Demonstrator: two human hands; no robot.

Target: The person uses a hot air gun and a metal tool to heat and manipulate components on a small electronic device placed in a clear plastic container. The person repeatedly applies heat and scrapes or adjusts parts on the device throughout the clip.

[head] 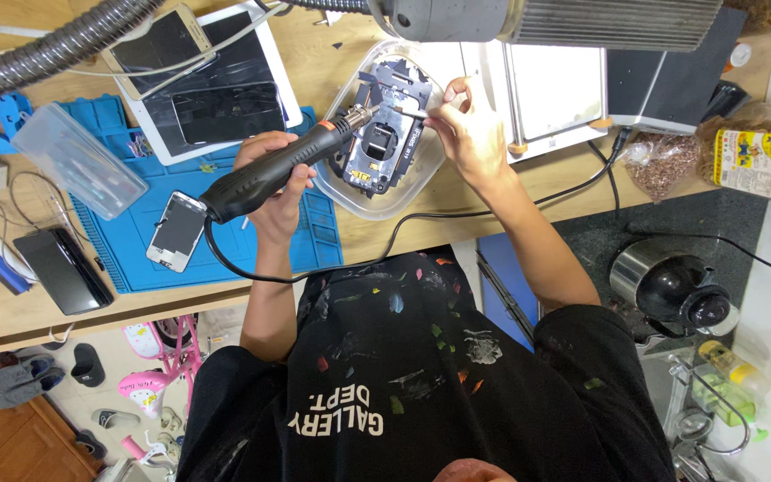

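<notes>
My left hand [271, 207] grips a black hot-air tool [244, 186] with an orange band; its metal nozzle points up and right at a dismantled phone frame [377, 147]. The frame lies in a clear plastic tub [377, 211] on the wooden bench. My right hand [468, 134] is over the tub's right side and pinches a thin metal tool [410, 112], like tweezers, whose tip touches the frame close to the nozzle. The hot-air tool's black cable [403, 225] loops along the bench edge.
A blue work mat [136, 259] at the left carries a small phone [176, 232] and a clear lidded box [78, 161]. Behind it lies a white tablet [225, 107] with phones on top. A grey ribbed hose [46, 49], a metal machine [564, 80], a jar [751, 161] and a kettle [680, 290] are around.
</notes>
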